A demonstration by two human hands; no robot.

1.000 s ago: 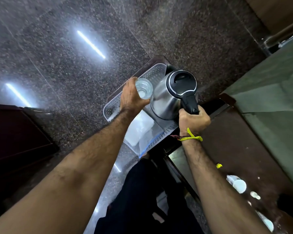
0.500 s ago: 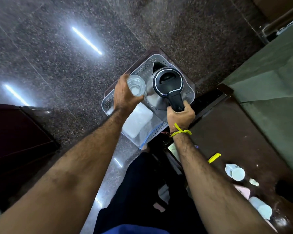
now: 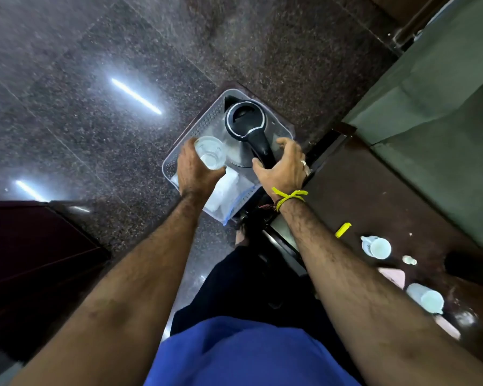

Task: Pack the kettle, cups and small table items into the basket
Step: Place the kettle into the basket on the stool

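A clear perforated basket (image 3: 204, 126) stands on the granite floor beside the table. Inside it sits the steel kettle (image 3: 244, 119) with its black lid and handle, upright at the far end. My right hand (image 3: 283, 168) is at the handle's lower end, fingers spread, thumb against the handle's left side. My left hand (image 3: 195, 169) grips a clear glass (image 3: 210, 153) over the basket's near left part, next to the kettle. A zip bag of white packets (image 3: 225, 190) lies in the basket's near end.
On the dark brown table (image 3: 360, 190) at right are two white cups (image 3: 378, 247) (image 3: 430, 299), a yellow item (image 3: 343, 229), a small white piece (image 3: 409, 259), a pink item (image 3: 393, 275) and a dark round object (image 3: 469, 267). A dark cabinet (image 3: 25, 260) stands left.
The kettle went from tilted above the basket down into it, now upright. My right hand's fingers opened off the handle. My left hand stayed over the basket with the glass.
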